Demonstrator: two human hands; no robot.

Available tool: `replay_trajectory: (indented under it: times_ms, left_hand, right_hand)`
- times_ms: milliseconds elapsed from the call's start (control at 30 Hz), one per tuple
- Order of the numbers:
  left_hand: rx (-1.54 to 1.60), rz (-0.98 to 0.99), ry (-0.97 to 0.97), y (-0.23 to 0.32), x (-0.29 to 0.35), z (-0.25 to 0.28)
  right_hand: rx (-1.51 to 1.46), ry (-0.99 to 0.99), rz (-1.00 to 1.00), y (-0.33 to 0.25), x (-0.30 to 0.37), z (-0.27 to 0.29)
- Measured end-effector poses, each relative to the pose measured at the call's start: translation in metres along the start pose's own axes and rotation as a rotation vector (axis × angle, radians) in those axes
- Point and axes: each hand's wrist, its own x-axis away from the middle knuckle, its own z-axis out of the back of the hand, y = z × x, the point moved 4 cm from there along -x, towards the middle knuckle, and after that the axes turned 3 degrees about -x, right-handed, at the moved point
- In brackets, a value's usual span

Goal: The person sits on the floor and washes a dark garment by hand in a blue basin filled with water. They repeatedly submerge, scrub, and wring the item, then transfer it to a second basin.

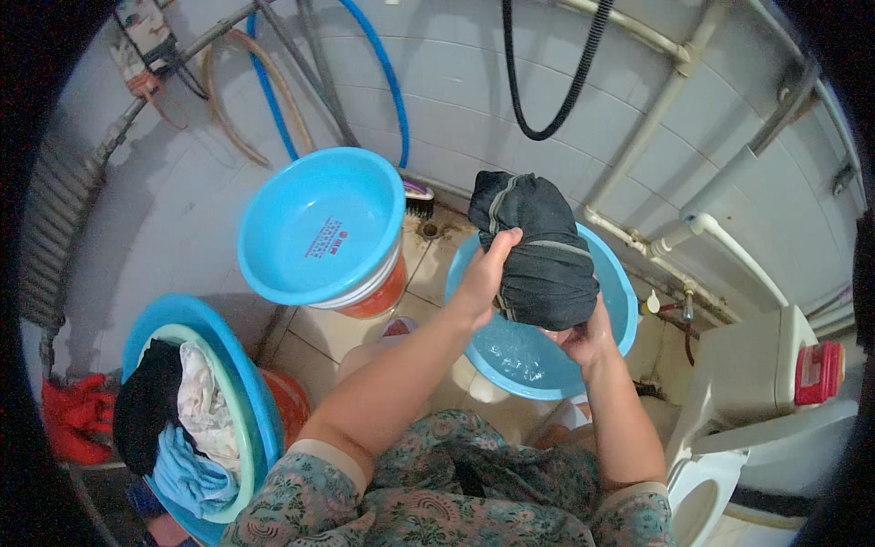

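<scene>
A bunched dark grey garment [547, 264] with lighter piping is held up between my two hands, above a blue basin [622, 273] with water in it. My left hand [488, 278] grips the garment's left side, thumb laid over the cloth. From beneath and to the right, my right hand [588, 339] supports the bundle, its fingers wrapped round the lower edge and partly hidden. The cloth covers much of the basin's far part.
Left of centre, another blue basin [319, 228] rests on a bucket [378, 290]. Nested basins [264, 401] at lower left hold black, white and blue laundry. A scrubbing brush [419, 199] lies by the wall. The toilet [743, 374] stands right; a black hose [547, 128] hangs above.
</scene>
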Motion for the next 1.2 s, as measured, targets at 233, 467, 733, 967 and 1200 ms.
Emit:
replay_trajectory:
  times_ms: [233,467,733,967,1200]
  left_hand:
    - [0.133,-0.03,0.041,0.029,0.011,0.01]
    - [-0.014,-0.01,0.124,0.045,0.018,0.025]
    - [-0.184,0.031,-0.124,0.058,0.03,0.032]
    - [0.397,-0.073,0.73,0.044,0.01,0.136]
    - [0.613,-0.429,0.703,0.017,-0.008,0.194]
  right_hand:
    - [0.044,-0.222,0.073,0.004,0.005,-0.03]
    - [0.155,-0.289,0.101,0.013,0.003,-0.042]
    - [-0.095,-0.201,0.36,-0.016,0.015,-0.023]
    - [-0.102,-0.222,0.556,-0.046,0.05,-0.025]
    - [-0.118,-0.195,0.64,-0.065,0.063,-0.018]
